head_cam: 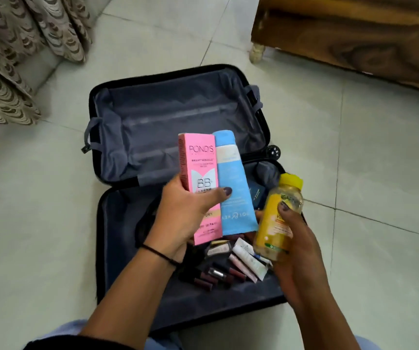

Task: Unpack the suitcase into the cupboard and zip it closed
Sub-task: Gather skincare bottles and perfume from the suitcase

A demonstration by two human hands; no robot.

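A black suitcase (117, 248) lies open on the tiled floor, its grey-lined far half bare. My left hand (183, 215) holds a pink Pond's box (198, 162) and a blue tube (233, 183) side by side above the near half. My right hand (294, 248) grips a yellow bottle (276, 213) with a yellow cap, just right of the tube. Under my hands, several lipsticks (208, 276) and small tubes and sachets (249, 258) lie in the near half. A dark blue box (256, 194) sits behind the tube.
A patterned curtain (14, 54) hangs at the far left. A wooden piece of furniture (355, 31) on a short leg stands at the far right. Pale floor tiles (380, 160) surround the suitcase. No cupboard is in view.
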